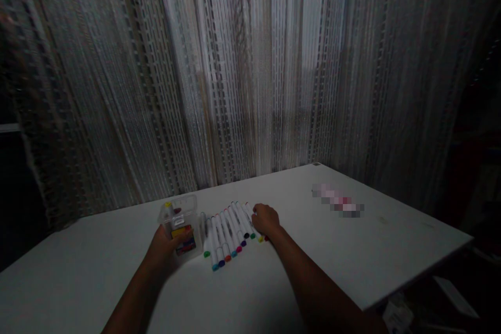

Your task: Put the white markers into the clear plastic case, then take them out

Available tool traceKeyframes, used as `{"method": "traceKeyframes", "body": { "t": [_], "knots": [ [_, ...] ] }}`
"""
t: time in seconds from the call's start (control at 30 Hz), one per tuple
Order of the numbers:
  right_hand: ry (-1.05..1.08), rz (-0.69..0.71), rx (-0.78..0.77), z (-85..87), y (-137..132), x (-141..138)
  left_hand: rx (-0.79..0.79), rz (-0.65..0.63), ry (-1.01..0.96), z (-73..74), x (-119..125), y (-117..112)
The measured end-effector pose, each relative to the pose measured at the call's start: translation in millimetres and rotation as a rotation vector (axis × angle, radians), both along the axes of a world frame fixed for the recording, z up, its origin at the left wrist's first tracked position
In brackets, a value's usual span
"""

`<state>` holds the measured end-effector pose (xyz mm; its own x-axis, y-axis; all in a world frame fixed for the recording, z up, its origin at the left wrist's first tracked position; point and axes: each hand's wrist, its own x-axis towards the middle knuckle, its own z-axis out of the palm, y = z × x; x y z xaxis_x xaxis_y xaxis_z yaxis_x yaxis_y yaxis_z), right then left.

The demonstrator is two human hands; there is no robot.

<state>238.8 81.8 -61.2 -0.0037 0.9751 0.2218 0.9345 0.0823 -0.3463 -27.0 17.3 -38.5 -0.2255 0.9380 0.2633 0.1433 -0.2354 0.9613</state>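
A left hand grips a clear plastic box. Beside it, colour-tipped white markers lie on a white table; the right hand curls at their right end, whether holding one I can't tell. Behind hangs a string curtain.

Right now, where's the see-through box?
In the head view, the see-through box is left of centre, in the person's left hand, just left of the row of markers on the white table.
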Motion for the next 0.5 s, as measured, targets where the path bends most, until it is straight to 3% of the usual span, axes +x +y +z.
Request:
{"method": "traceKeyframes", "body": {
  "t": [0.5],
  "knots": [
    [-0.007,0.007,0.014,-2.2,2.1,-0.7,-0.045,-0.031,-0.041,9.5,5.5,-7.6]
  ]
}}
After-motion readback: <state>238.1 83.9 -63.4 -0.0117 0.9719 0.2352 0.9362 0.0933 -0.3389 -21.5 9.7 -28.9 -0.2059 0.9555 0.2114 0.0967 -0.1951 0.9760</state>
